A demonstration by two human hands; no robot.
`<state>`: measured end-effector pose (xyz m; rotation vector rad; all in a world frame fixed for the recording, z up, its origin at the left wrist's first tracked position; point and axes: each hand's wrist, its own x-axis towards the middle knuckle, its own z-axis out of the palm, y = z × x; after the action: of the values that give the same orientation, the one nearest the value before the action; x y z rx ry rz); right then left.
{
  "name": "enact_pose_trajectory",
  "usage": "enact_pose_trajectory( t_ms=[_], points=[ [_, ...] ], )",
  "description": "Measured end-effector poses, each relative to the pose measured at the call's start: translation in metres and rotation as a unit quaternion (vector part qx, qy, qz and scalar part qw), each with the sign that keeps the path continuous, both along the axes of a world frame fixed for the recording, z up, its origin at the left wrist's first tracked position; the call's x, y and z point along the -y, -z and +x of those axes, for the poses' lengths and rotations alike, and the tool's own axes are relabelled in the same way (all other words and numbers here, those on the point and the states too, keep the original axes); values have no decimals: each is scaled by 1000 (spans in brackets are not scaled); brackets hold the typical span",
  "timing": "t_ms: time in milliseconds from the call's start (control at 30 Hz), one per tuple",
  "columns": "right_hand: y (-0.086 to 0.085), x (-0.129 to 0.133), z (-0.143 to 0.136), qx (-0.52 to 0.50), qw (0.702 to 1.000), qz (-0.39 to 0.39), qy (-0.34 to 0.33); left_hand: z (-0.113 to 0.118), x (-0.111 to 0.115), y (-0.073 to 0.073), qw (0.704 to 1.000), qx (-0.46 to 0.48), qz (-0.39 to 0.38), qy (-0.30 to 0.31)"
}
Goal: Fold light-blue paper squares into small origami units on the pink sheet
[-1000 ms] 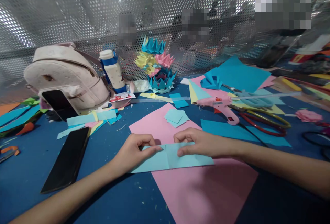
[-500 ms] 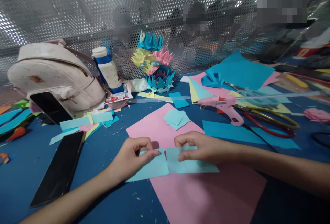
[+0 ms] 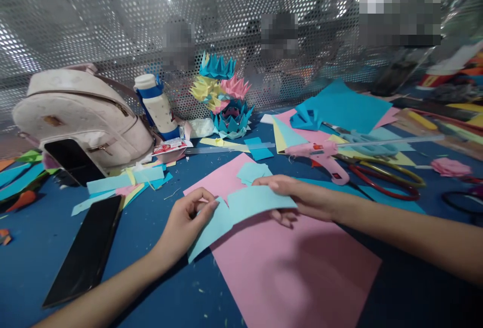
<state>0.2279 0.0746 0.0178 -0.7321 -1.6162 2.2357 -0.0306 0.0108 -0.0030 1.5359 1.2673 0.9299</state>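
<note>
1. a black phone (image 3: 83,250) lay flat on the blue table (image 3: 158,247) at the far left, beside scraps of cut paper.
2. the left forearm came in from the lower left, angled up toward the centre; the left hand (image 3: 184,225) was curled, thumb and fingers pinching the left end of a light blue paper (image 3: 241,210).
3. the light blue paper was lifted off the table above a large pink sheet (image 3: 287,272), sagging at its left end and creased near the middle.
4. the right forearm reached in from the right edge, nearly level; the right hand (image 3: 302,199) gripped the paper's right end, the thumb lying on top and the fingers underneath, their tips showing below the edge.
5. behind the hands sat a small stack of light blue squares (image 3: 252,171) on the pink sheet.
6. farther right lay a pink glue gun (image 3: 324,154) and red-handled scissors (image 3: 385,179).
</note>
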Motion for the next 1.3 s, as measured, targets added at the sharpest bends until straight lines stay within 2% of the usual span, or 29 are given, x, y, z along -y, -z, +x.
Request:
enact_pose_trajectory(
  t_ms=[100, 200, 333, 400, 467, 567, 700, 767, 800, 900, 967, 1000, 1067, 1133, 1300],
  points=[
    [-2, -1, -1, -55, 998, 21, -14, 3, 1, -1, 998, 54, 3, -35],
    [-3, 8, -4, -27, 997, 67, -14, 10, 7, -5, 995, 88, 9, -41],
    [-2, 29, -9, 128, 982, 136, 21, 22, 19, -11, 997, 70, 27, -4],
    [-3, 36, -13, 138, 974, 173, 56, 25, 24, -12, 997, 50, 49, 10],
    [-4, 39, -16, 97, 968, 213, 86, 28, 28, -13, 996, 11, 90, 22],
    [-5, 35, -20, 47, 965, 219, 133, 31, 34, -17, 988, -47, 123, 84],
    [-7, 28, -19, 22, 968, 130, 212, 38, 48, -30, 962, -102, 120, 222],
    [-9, 28, -18, 31, 974, 107, 198, 40, 56, -39, 943, -115, 132, 283],
    [-10, 28, -17, 41, 979, 114, 166, 41, 59, -43, 935, -115, 155, 299],
    [-13, 33, -18, 82, 973, 213, 32, 38, 64, -50, 905, -145, 288, 276],
    [-14, 37, -18, 104, 955, 275, -21, 34, 61, -51, 883, -196, 363, 225],
    [-15, 39, -19, 113, 950, 291, -31, 32, 58, -51, 877, -226, 375, 198],
    [-15, 42, -19, 133, 944, 301, -33, 30, 49, -47, 881, -278, 345, 163],
    [-14, 43, -19, 156, 937, 310, -29, 29, 40, -42, 901, -287, 286, 153],
    [-12, 40, -18, 156, 937, 313, -12, 28, 25, -30, 961, -216, 124, 117]
  ],
)
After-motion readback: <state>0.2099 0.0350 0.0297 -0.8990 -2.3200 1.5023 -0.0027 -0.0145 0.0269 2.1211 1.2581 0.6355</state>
